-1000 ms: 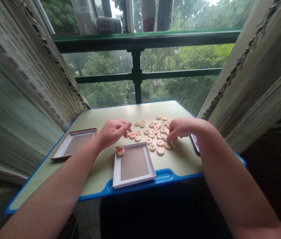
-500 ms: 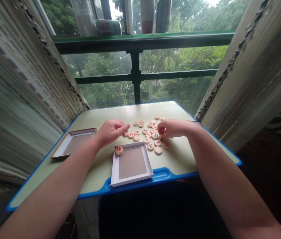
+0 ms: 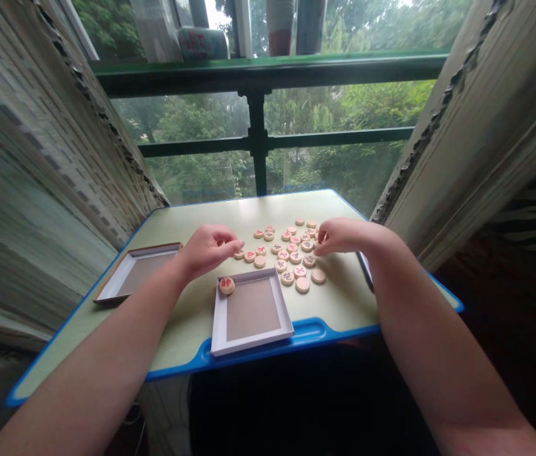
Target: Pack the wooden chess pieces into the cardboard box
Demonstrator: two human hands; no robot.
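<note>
"What were the hands doing?"

"The right hand (image 3: 344,235) reached to the right edge of the scattered discs (image 3: 303,285) on the counter (image 3: 339,304), fingertips bent down and close together. I couldn't tell whether they pinched one."

"And the left hand (image 3: 208,249)?"

"Half curled, thumb stretched toward the nearest discs. Its palm was hidden, so I couldn't tell if it held anything."

"How was that reach best done?"

"Lightly, I'd have said: two fingertips on one rim, since the discs lay so close that a heavy touch could have shoved the neighbours."

"How did they look?"

"Round, thick and pale, like wood. Some had red marks, some dark ones, and a few showed plain faces. One red-marked disc (image 3: 227,285) sat apart, at the far left corner of the white tray (image 3: 219,326)."
</note>
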